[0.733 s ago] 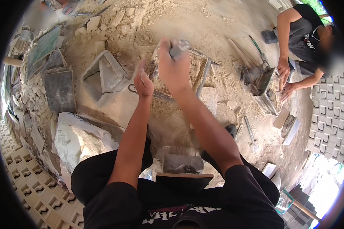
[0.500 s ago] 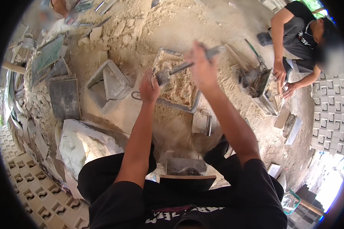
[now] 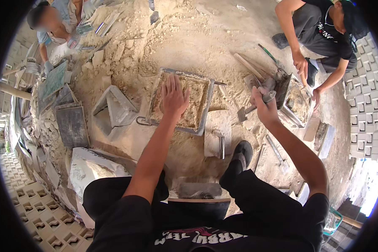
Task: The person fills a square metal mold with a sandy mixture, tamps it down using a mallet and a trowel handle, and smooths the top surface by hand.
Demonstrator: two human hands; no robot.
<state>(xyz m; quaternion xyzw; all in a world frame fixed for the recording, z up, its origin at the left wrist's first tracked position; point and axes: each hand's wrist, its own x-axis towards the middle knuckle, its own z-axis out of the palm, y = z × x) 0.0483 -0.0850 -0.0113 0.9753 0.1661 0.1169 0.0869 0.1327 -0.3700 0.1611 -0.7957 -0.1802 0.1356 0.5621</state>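
My left hand (image 3: 175, 97) lies flat, fingers stretched out, on the pale crumbly sand (image 3: 200, 97) filling a square metal frame (image 3: 200, 126) on the ground. A wire loop (image 3: 143, 122) sticks out at the frame's near left corner. Off to the right of the frame, my right hand (image 3: 265, 111) is wrapped round a short hand tool (image 3: 242, 114) with a thick grey handle and a flat, squarish metal end pointing left. Between the frame and my right foot lies a pale flat plate with a bar handle (image 3: 221, 145).
At right a person (image 3: 300, 63) works at a sand-filled box mould (image 3: 283, 101); long-handled tools lie beside it. Another person (image 3: 59, 29) is at the far left. A triangular hollow block (image 3: 117, 107), dark boards (image 3: 72, 128) and a large white chunk (image 3: 92, 166) lie to my left.
My left hand has let go of the tool's end and moved down flat onto the sand. My right hand has carried the tool rightward and nearer, away from above the frame.
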